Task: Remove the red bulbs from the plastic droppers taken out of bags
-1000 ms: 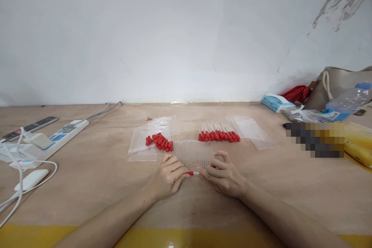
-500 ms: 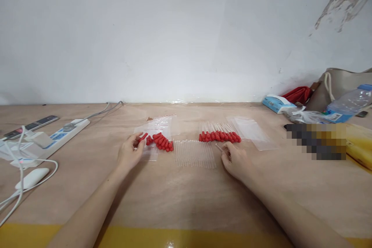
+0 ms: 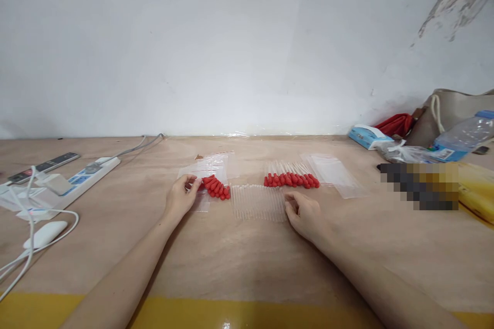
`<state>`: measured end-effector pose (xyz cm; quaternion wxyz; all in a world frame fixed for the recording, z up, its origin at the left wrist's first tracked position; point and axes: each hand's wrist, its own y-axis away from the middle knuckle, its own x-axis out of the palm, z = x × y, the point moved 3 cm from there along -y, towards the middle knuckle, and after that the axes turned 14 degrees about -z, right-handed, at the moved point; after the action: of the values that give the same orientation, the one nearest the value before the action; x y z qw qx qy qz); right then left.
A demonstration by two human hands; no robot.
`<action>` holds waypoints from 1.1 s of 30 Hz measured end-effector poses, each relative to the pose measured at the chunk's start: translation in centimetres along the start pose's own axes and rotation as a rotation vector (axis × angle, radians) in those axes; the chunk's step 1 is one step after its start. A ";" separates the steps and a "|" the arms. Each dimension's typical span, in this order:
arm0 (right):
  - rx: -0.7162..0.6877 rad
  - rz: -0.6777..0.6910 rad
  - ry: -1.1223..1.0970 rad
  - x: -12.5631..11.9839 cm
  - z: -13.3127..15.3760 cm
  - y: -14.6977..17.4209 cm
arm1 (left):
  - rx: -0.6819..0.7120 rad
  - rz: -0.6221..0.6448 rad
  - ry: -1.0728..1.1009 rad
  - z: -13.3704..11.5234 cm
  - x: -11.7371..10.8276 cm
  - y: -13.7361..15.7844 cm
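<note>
My left hand (image 3: 181,196) is at the left end of a row of red rubber bulbs (image 3: 216,188). Its fingers are curled, with thumb and forefinger closed on the endmost red bulb. Thin clear tubes (image 3: 258,203) lie side by side in the middle of the table. At the right edge of these tubes is my right hand (image 3: 305,212), fingers bent and fingertips closed at the endmost tube, which they partly hide. Behind it, slim droppers with red bulbs (image 3: 292,180) lie in a row, their pale stems pointing away.
Clear zip bags (image 3: 337,177) lie behind on both sides. On the left are a power strip (image 3: 104,165), white cables, and a remote control (image 3: 46,167). A tissue pack (image 3: 368,137), plastic bottle (image 3: 466,136) and yellow bag (image 3: 473,190) occupy the right side.
My left hand has moved right with a red bulb, up against the bulb row. My right hand has shifted slightly left, bringing its clear tube to the end of the tube row.
</note>
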<state>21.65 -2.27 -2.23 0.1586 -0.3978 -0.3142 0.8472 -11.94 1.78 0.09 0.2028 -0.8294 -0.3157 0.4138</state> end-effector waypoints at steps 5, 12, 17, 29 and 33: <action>0.006 0.008 -0.042 -0.1 0.2 -0.1 | 0.146 -0.172 -0.020 -2.1 -1.4 0.2; 0.042 0.026 -0.020 -0.3 -1.2 -0.4 | 0.545 0.158 0.049 -11.2 2.1 2.1; 0.099 0.019 -0.009 -0.5 -2.3 -0.6 | 0.329 0.426 0.037 -15.0 7.4 2.7; 0.025 0.017 -0.033 0.0 -2.3 -0.5 | 0.037 0.521 0.072 -15.6 10.4 2.9; 0.023 0.013 -0.033 0.1 -2.4 -0.4 | -0.010 0.466 0.160 -14.4 9.8 2.7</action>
<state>23.46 -0.91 -3.21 0.1524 -0.3842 -0.3043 0.8582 5.23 5.60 1.26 0.1224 -0.9109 -0.1009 0.3808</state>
